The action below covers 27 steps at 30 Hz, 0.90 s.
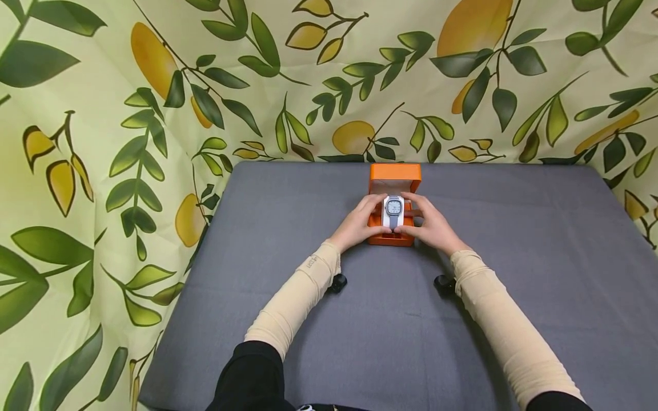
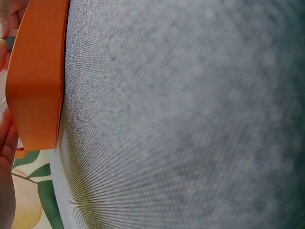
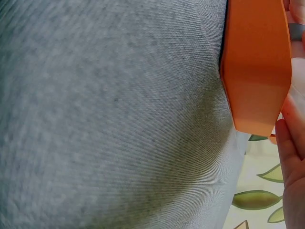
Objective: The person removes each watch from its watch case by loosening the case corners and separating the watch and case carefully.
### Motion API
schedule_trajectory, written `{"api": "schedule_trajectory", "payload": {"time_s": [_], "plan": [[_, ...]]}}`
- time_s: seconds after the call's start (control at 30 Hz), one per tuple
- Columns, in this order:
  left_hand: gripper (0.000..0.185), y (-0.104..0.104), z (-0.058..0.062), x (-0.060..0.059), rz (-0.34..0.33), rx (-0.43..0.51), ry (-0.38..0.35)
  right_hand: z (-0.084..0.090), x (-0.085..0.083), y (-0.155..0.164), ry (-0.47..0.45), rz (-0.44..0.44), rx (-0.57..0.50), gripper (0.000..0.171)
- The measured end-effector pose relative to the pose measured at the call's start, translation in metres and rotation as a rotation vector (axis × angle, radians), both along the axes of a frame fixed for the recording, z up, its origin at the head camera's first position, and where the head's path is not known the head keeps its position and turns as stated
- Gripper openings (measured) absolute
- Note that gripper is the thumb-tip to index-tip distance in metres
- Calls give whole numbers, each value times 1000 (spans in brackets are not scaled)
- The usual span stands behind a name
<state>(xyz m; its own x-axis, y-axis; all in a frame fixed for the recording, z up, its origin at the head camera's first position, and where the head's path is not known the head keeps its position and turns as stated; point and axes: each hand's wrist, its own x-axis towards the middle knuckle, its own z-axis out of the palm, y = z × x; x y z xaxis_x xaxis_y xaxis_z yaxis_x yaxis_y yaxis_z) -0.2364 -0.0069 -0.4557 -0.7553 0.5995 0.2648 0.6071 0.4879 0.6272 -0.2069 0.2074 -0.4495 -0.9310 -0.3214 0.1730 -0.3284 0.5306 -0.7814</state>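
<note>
In the head view a wristwatch [image 1: 394, 206] with a square-round pale face and grey-blue strap sits on a white holder [image 1: 386, 220]. My left hand [image 1: 361, 221] grips the holder's left side, thumb low and fingers higher up. From the right, my right hand [image 1: 429, 224] pinches the same holder in mirrored fashion. Holder and watch are at the opening of an orange box [image 1: 390, 241], whose lid [image 1: 394, 171] stands raised behind. Both wrist views show the box's outer wall [image 2: 35, 95] close by, with only parts of the fingers at the frame edge.
The box rests on a grey cloth-covered table [image 1: 288, 200], near its far edge. A leaf-and-fruit patterned curtain [image 1: 308, 74] hangs behind and along the left side. Small black wrist cameras [image 1: 337, 283] sit under the forearms.
</note>
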Motion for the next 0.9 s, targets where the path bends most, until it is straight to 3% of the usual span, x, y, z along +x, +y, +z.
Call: {"api": "schedule_trajectory", "payload": {"time_s": [0.23,0.53,0.67,0.9], "plan": [[77,0,2,1,-1,0,-16,3,3,0,-6,9,-34,83],[76,0,6,6,-34,73,-36,27,21,-11,-10,-5,-134,80],[75,2,8,11,-61,141,-59,19,16,-10,-50,-25,-228,81],[73,4,7,16,-82,217,-74,9,14,-12,-152,16,-375,73]]}}
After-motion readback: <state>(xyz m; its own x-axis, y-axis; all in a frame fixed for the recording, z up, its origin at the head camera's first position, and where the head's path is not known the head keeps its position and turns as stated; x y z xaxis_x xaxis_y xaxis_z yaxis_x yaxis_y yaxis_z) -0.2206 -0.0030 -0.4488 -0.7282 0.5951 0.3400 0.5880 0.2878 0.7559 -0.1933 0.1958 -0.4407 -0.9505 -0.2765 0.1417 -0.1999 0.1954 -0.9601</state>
